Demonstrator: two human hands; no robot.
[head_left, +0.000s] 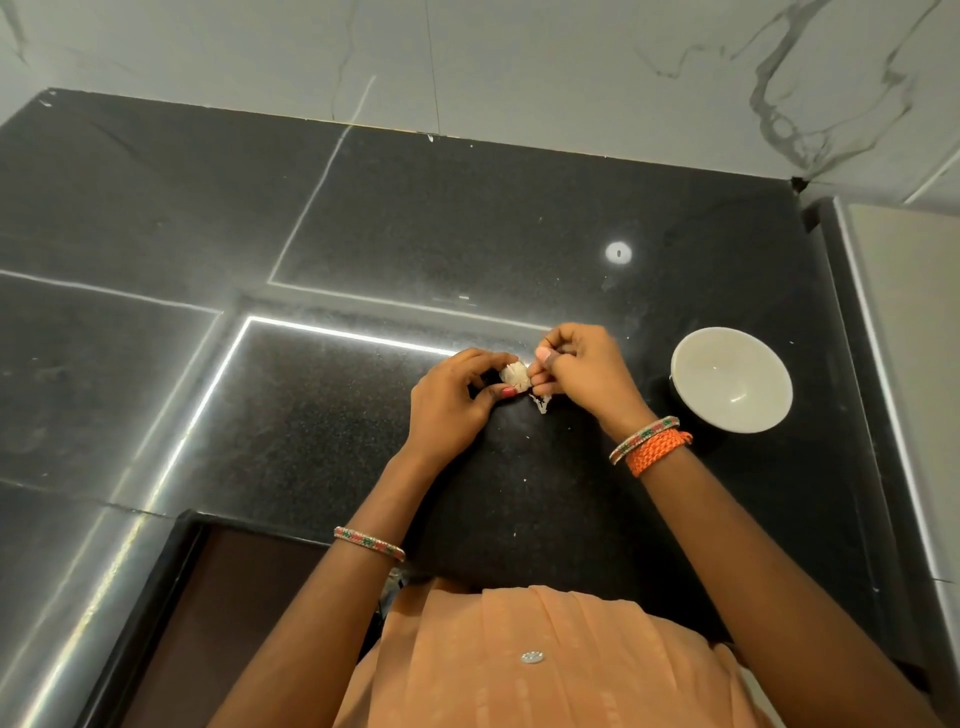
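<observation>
Two hands meet over the black counter (467, 218), near its middle and a bit toward the right edge. Between them is a small white garlic (514, 378), held just above the counter top. The left hand (452, 405) grips the garlic with its thumb and curled fingers. The right hand (582, 374) has curled fingers too, and its fingertips pinch the right side of the garlic. I cannot tell if they hold the skin or the garlic itself. A little white scrap of peel (542, 404) lies on the counter right under the hands. A white bowl (727, 374) sits near the right edge of the counter, close to the right hand but not touching it. Each wrist has a bright bangle, and the right one also has an orange band (658, 451)
</observation>
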